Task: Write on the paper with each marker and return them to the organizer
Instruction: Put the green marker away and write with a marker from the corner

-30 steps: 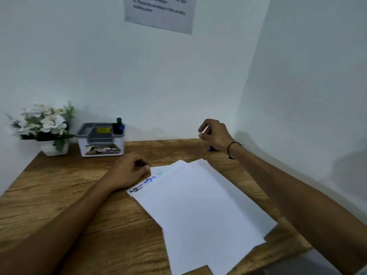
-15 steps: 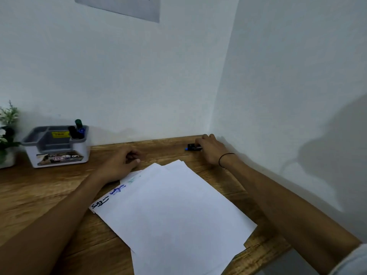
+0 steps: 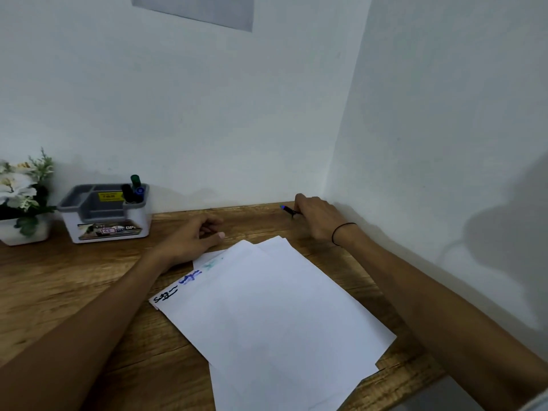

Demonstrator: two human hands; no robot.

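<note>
— Wooden desk (image 3: 74, 280), far right corner: see the right hand (image 3: 318, 218)? A second ago it hung curled above that spot with the marker hidden under it. Half a second ago it was flat down on the wood with the marker lying at its fingertips. Now the fingers are closed round the barrel and the blue-tipped marker (image 3: 287, 210) sticks out to the left, tilted up off the surface.

— So it's picked up?

— Gripped, I'd say, and only just clear of the desk. I can't tell whether the cap is on; that end is too small and blurred.

— And the other hand?

— The left hand (image 3: 192, 238) has barely budged. It rests loosely curled at the top corner of the paper (image 3: 267, 307), holding nothing that I can see, thumb stretched toward the sheets. It looks placed to pin the stack.

— Anything written yet?

— Yes: a black scribble (image 3: 166, 296), a blue one (image 3: 192, 277) and a faint green smear (image 3: 212, 264), all along the upper left edge of one sheet. Three markers (image 3: 133, 189) stand upright in the right-hand compartment of the grey organizer (image 3: 103, 212), near the flowers (image 3: 20, 188), well apart from both hands.

— Meaning this is the last one?

— My guess is that. Three back, three marks, one stray now in hand. It has to travel to the paper, leave its line, then cross the whole desk to the organizer.
</note>
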